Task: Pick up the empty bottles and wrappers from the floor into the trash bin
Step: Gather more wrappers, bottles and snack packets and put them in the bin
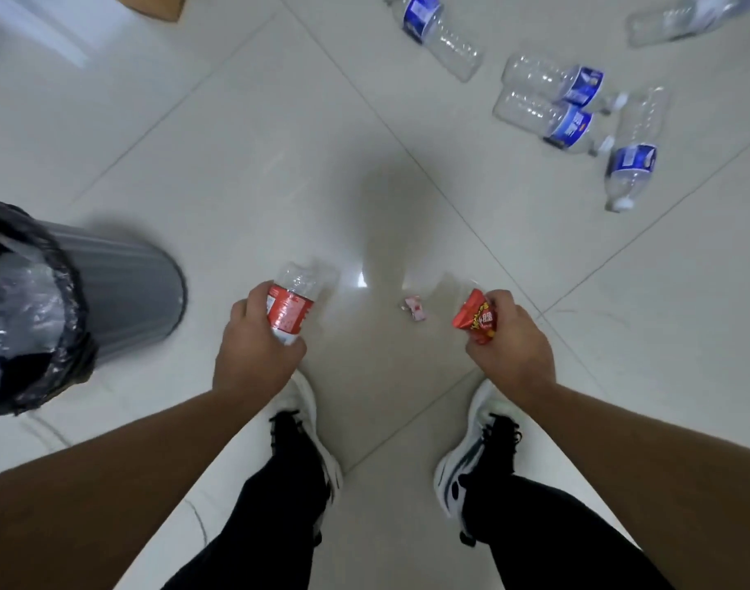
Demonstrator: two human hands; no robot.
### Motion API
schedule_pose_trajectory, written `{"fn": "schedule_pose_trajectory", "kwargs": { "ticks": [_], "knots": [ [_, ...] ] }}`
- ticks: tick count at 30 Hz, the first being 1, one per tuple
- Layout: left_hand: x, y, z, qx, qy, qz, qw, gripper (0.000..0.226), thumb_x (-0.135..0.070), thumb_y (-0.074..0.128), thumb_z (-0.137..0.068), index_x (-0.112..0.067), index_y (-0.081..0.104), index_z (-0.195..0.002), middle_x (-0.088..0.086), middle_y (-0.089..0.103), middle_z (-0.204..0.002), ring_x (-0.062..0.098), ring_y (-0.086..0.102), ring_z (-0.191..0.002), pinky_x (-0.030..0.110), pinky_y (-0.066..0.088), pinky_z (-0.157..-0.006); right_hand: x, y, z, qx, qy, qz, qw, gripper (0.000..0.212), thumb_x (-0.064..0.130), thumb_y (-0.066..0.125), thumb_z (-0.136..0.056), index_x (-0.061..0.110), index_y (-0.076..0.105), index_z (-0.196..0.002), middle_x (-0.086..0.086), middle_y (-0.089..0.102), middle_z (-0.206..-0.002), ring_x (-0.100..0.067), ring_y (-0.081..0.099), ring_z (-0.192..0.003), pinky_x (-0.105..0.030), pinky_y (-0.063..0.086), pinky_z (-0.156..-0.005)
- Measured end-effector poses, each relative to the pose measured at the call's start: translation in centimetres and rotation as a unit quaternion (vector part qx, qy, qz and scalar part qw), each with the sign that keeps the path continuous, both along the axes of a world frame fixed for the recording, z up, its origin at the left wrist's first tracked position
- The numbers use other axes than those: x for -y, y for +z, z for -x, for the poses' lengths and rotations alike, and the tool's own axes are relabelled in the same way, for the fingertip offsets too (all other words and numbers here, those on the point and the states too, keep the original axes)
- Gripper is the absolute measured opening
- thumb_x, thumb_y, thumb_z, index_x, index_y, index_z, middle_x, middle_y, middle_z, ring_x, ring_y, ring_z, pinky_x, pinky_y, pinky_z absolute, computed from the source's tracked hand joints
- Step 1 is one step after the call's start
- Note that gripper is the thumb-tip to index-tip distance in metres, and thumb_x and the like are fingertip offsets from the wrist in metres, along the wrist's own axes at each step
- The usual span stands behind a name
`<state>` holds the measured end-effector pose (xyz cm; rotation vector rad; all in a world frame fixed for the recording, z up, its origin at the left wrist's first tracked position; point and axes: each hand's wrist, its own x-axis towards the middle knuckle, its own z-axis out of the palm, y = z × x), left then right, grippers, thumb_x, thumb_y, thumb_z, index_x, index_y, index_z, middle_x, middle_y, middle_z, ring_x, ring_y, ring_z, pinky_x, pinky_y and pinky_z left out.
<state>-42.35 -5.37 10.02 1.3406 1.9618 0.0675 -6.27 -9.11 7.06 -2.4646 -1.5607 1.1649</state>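
My left hand (254,355) grips a clear bottle with a red label (294,302), held over the tiled floor to the right of the grey trash bin (126,287). My right hand (513,347) holds a red snack wrapper (477,319). Between the hands, a small pink wrapper (415,307) lies on the floor. Several empty bottles with blue labels lie at the upper right, among them one (439,34) at the top, a pair (552,102) side by side and one (632,157) pointing toward me.
The bin has a black liner (54,266) with clear plastic inside. My two feet in white-and-black shoes (475,457) stand below the hands. A brown cardboard edge (152,4) shows at the top left.
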Motion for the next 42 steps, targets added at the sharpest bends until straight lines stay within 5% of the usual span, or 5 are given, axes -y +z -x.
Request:
{"fn": "schedule_pose_trajectory", "kwargs": {
  "ticks": [5,15,25,34,42],
  "knots": [
    [0.5,11.3,-2.0,0.005,0.049,-0.022,0.999,0.09,-0.024,0.084,-0.071,-0.037,0.04,-0.149,-0.005,0.051,-0.12,0.02,0.058,-0.101,0.036,0.048,-0.081,-1.5,12.6,0.4,-0.033,0.01,0.004,0.999,0.054,0.028,0.073,-0.078,0.04,0.047,-0.125,0.005,0.064,-0.101,-0.022,0.065,-0.084,-0.043,0.057,-0.073],
    [4.5,29.6,0.3,0.039,0.164,-0.048,0.984,0.092,-0.026,0.085,-0.074,-0.043,0.035,-0.151,-0.007,0.047,-0.126,0.019,0.058,-0.107,0.041,0.057,-0.09,-4.3,30.1,5.4,-0.066,0.112,-0.021,0.991,0.056,0.032,0.078,-0.076,0.047,0.047,-0.119,0.011,0.064,-0.098,-0.011,0.063,-0.081,-0.031,0.043,-0.061],
    [14.6,27.8,12.6,0.048,0.252,-0.001,0.967,0.085,-0.06,0.079,-0.074,-0.052,0.028,-0.142,-0.017,0.064,-0.114,0.01,0.067,-0.094,0.035,0.057,-0.083,1.2,29.2,21.3,-0.082,0.21,0.015,0.974,0.057,0.033,0.079,-0.076,0.053,0.044,-0.117,0.017,0.065,-0.098,-0.006,0.065,-0.083,-0.037,0.054,-0.069],
    [19.6,31.9,30.3,0.025,0.3,0.041,0.953,0.091,-0.054,0.072,-0.068,-0.044,0.026,-0.146,-0.006,0.062,-0.118,0.021,0.069,-0.094,0.048,0.06,-0.088,1.2,32.4,36.7,-0.087,0.26,-0.003,0.962,0.057,0.037,0.083,-0.078,0.05,0.046,-0.119,0.015,0.068,-0.1,-0.008,0.066,-0.085,-0.041,0.057,-0.073],
    [14.1,31.1,36.8,0.053,0.349,0.067,0.933,0.088,-0.05,0.079,-0.076,-0.03,0.026,-0.143,0.004,0.048,-0.129,0.025,0.063,-0.103,0.051,0.06,-0.093,-4.6,32.8,44.1,-0.098,0.257,0.005,0.962,0.054,0.03,0.081,-0.079,0.044,0.047,-0.118,0.008,0.068,-0.102,-0.017,0.067,-0.087,-0.045,0.058,-0.08]
  ]
}}
